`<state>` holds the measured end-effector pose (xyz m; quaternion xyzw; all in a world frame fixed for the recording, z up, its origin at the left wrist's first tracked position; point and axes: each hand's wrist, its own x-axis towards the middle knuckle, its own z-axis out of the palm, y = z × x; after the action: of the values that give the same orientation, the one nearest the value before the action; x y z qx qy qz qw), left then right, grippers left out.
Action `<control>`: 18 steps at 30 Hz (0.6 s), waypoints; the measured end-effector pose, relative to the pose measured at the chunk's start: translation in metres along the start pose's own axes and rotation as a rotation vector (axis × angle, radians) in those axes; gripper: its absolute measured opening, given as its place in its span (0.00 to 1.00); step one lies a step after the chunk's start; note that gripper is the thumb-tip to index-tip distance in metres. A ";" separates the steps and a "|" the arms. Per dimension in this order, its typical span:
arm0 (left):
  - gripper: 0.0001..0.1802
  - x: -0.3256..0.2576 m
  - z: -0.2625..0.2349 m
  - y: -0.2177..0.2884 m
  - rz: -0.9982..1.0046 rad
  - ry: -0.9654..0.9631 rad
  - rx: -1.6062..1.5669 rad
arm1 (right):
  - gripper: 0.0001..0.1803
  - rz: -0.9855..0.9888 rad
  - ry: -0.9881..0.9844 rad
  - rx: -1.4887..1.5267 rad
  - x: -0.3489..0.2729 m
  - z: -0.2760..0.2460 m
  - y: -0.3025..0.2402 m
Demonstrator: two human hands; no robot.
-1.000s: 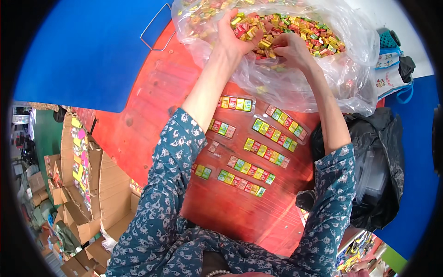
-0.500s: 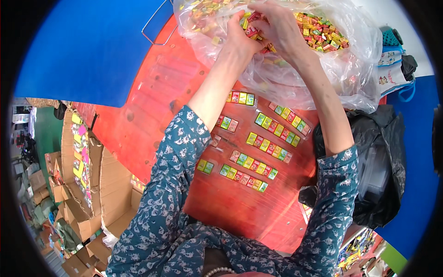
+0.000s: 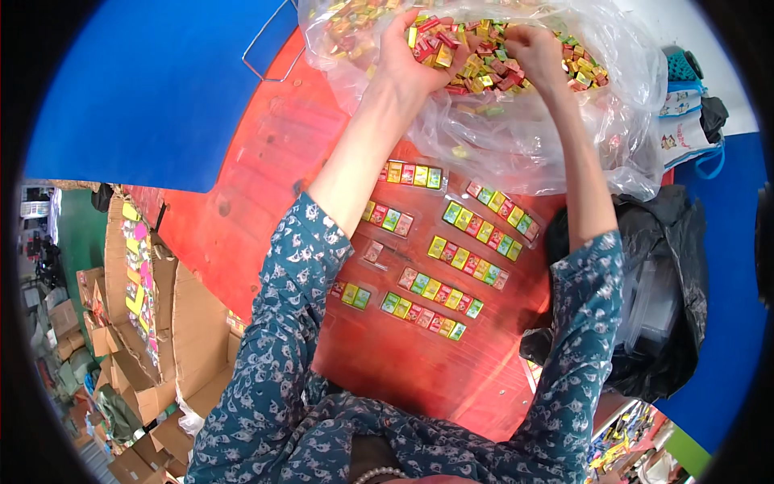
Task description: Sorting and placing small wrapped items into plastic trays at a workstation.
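A clear plastic bag (image 3: 597, 149) at the far side of the red table is full of small colourful boxes (image 3: 488, 68) in yellow, red and green. My left hand (image 3: 403, 68) is cupped at the bag's opening, holding a cluster of the small boxes (image 3: 435, 44). Over the pile to its right, my right hand (image 3: 536, 55) has its fingers curled together; what they hold, if anything, is hidden. Nearer to me lie several clear trays with rows of the same boxes, such as a full tray (image 3: 423, 315) and a mostly unfilled tray (image 3: 373, 253).
The red table (image 3: 266, 169) carries everything. A blue panel (image 3: 145, 97) and a wire handle (image 3: 270, 77) stand at far left. On the right sit a black plastic bag (image 3: 685, 298) with clear trays and a white-and-blue bag (image 3: 685, 121). Cardboard boxes (image 3: 197, 323) stand at lower left.
My hands have moved apart: the right went rightward, deeper over the pile, while the left shifted slightly left with its cluster of small boxes.
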<state>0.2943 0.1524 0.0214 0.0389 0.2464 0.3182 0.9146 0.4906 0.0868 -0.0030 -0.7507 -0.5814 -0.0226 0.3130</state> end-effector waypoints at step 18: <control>0.28 -0.012 -0.023 0.013 -0.010 -0.134 -0.013 | 0.15 -0.080 -0.042 -0.214 -0.003 0.040 -0.002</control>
<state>0.2675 0.1539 0.0091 0.0528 0.1826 0.3120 0.9309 0.4743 0.1050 -0.0353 -0.7562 -0.6118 -0.0813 0.2175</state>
